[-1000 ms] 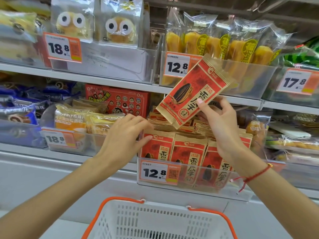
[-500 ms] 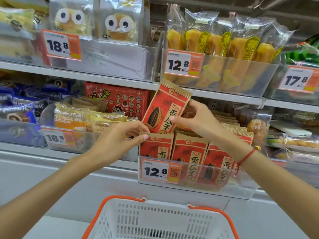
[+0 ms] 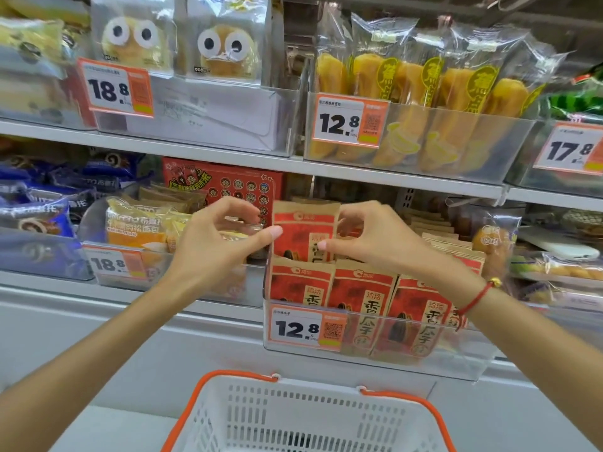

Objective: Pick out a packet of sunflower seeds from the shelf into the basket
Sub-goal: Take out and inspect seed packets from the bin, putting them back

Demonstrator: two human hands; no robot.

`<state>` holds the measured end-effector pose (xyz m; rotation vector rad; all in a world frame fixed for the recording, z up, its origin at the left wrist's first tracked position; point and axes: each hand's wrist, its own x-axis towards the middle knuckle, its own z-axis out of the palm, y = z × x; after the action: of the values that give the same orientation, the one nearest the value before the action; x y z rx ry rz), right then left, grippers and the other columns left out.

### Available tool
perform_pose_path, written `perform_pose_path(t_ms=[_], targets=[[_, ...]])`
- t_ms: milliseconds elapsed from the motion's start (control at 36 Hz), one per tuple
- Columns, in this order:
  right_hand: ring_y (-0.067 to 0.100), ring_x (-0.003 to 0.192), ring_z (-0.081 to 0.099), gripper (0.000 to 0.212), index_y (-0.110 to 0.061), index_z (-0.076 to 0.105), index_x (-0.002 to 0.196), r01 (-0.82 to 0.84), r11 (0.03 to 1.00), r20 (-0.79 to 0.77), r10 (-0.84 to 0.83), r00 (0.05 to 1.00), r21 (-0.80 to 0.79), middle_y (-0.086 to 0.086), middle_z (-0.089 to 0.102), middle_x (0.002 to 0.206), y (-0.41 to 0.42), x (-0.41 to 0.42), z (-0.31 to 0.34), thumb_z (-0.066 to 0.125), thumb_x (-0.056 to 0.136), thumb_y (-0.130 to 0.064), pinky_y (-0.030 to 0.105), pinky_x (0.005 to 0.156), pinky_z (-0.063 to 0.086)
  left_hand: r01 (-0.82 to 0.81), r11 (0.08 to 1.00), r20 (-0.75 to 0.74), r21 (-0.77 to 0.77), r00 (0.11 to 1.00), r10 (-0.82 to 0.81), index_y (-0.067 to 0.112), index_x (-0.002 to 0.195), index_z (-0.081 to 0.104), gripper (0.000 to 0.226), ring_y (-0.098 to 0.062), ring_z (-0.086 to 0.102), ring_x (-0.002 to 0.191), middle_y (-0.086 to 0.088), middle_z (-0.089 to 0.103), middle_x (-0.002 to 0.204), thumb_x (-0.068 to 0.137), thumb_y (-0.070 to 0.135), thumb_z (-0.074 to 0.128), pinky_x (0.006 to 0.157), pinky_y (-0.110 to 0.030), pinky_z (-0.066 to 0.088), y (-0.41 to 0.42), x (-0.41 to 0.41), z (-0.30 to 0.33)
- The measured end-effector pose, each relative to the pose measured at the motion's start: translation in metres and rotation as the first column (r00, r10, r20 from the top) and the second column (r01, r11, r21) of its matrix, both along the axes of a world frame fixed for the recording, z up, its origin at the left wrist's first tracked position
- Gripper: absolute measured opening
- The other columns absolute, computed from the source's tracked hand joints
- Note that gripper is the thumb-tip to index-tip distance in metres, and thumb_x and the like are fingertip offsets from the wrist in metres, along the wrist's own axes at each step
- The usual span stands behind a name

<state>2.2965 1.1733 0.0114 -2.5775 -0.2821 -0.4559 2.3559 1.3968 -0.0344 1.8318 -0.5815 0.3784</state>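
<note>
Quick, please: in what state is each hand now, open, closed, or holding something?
Left hand: open, fingers loosely curled, thumb tip at the raised seed packet edge.
Right hand: fingers curled on that packet; a firm grip cannot be told.

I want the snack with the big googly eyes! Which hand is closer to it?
Left. The left hand is on the shelf below the googly-eyed snacks, just right of them. The right hand is farther right, at the raised seed packet.

gap: I see open room between bin (image 3: 375, 357) and basket (image 3: 306, 415) | block: upper shelf (image 3: 228, 158) close above packets (image 3: 329, 288) | sides: bread (image 3: 137, 223) left, snacks (image 3: 492, 239) right
</note>
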Motion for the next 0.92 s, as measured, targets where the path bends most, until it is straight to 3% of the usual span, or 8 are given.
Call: perform_pose_path(t_ms=[83, 222, 361, 500, 556, 639, 806, 917], targets=[[0.005, 0.08, 0.063, 0.012, -0.028, 0.072, 0.093, -0.001, 1.0, 0.035, 0.002, 0.999, -0.017, -0.012, 0.07, 0.085, 0.002, 0.004, 0.0, 0.073, 0.083, -0.034, 0.032, 0.075, 0.053, 0.079, 0.991, -0.025, 0.108, 0.997, -0.077, 0.031, 0.107, 0.066, 0.039, 0.007, 0.064, 0.091, 0.019, 0.069, 0.1, 0.072, 0.046, 0.075, 0.076, -0.014, 0.05, -0.003, 0.002, 0.006], [0.004, 0.07, 0.058, 0.019, -0.021, 0.075, 0.084, 0.025, 0.999, 0.083, -0.021, 0.996, -0.047, -0.009, 0.066, 0.074, -0.002, 0.007, 0.001, 0.075, 0.081, -0.039, 0.028, 0.068, 0.049, 0.149, 0.971, 0.005, 0.185, 0.988, -0.153, 0.032, 0.089, 0.07, 0.009, 0.005, 0.066, 0.081, 0.02, 0.072, 0.083, 0.083, 0.026, 0.074, 0.069, -0.01, 0.05, -0.006, 0.009, 0.015], [0.017, 0.106, 0.05, 0.025, -0.024, 0.077, 0.096, -0.013, 0.965, -0.107, -0.015, 0.994, -0.261, -0.004, 0.06, 0.103, -0.006, 0.015, 0.007, 0.073, 0.08, -0.043, 0.046, 0.095, 0.044, 0.218, 0.858, -0.046, 0.465, 0.974, -0.223, 0.03, 0.08, 0.071, 0.004, 0.005, 0.064, 0.078, 0.016, 0.071, 0.08, 0.083, 0.031, 0.073, 0.073, -0.019, 0.05, -0.006, 0.013, 0.027], [0.012, 0.118, 0.048, 0.025, -0.027, 0.076, 0.091, -0.162, 0.917, -0.321, 0.039, 0.946, -0.365, -0.009, 0.057, 0.114, -0.005, 0.014, 0.024, 0.06, 0.091, -0.045, 0.036, 0.106, 0.036, 0.203, 0.817, 0.007, 0.54, 0.969, -0.246, 0.04, 0.077, 0.067, 0.01, 0.009, 0.062, 0.078, 0.022, 0.069, 0.076, 0.084, 0.035, 0.072, 0.067, -0.011, 0.046, -0.007, 0.011, 0.027], [0.007, 0.114, 0.055, 0.029, -0.035, 0.075, 0.083, -0.152, 0.96, -0.389, 0.05, 0.92, -0.235, -0.011, 0.063, 0.119, -0.005, 0.012, 0.035, 0.052, 0.093, -0.051, 0.029, 0.101, 0.042, 0.261, 0.857, 0.004, 0.444, 0.956, -0.293, 0.038, 0.09, 0.07, 0.009, 0.009, 0.064, 0.085, 0.023, 0.071, 0.084, 0.084, 0.031, 0.071, 0.07, -0.007, 0.048, -0.004, 0.012, 0.028], [-0.002, 0.098, 0.061, 0.028, -0.03, 0.075, 0.101, -0.076, 0.992, -0.292, 0.043, 0.956, -0.101, -0.013, 0.069, 0.108, -0.01, 0.016, 0.04, 0.052, 0.096, -0.045, 0.02, 0.086, 0.044, 0.28, 0.887, 0.043, 0.368, 0.948, -0.317, 0.029, 0.096, 0.075, 0.012, 0.007, 0.065, 0.086, 0.018, 0.073, 0.087, 0.085, 0.027, 0.07, 0.071, -0.004, 0.046, -0.005, 0.012, 0.029], [-0.001, 0.085, 0.064, 0.019, -0.024, 0.077, 0.101, -0.086, 0.974, -0.257, 0.03, 0.966, -0.21, -0.009, 0.074, 0.096, -0.007, 0.031, 0.023, 0.068, 0.089, -0.034, 0.012, 0.075, 0.047, 0.191, 0.825, 0.051, 0.532, 0.965, -0.256, 0.041, 0.085, 0.073, 0.005, 0.008, 0.062, 0.083, 0.025, 0.07, 0.081, 0.083, 0.036, 0.071, 0.081, -0.028, 0.053, -0.003, 0.022, 0.023], [-0.003, 0.082, 0.063, 0.013, -0.025, 0.078, 0.094, -0.088, 0.976, -0.223, 0.043, 0.974, -0.2, -0.008, 0.074, 0.09, -0.007, 0.035, 0.016, 0.074, 0.084, -0.031, 0.01, 0.071, 0.046, 0.206, 0.777, 0.027, 0.595, 0.961, -0.275, 0.047, 0.078, 0.07, 0.011, 0.008, 0.061, 0.079, 0.029, 0.068, 0.077, 0.084, 0.038, 0.071, 0.082, -0.033, 0.055, -0.002, 0.024, 0.022]])
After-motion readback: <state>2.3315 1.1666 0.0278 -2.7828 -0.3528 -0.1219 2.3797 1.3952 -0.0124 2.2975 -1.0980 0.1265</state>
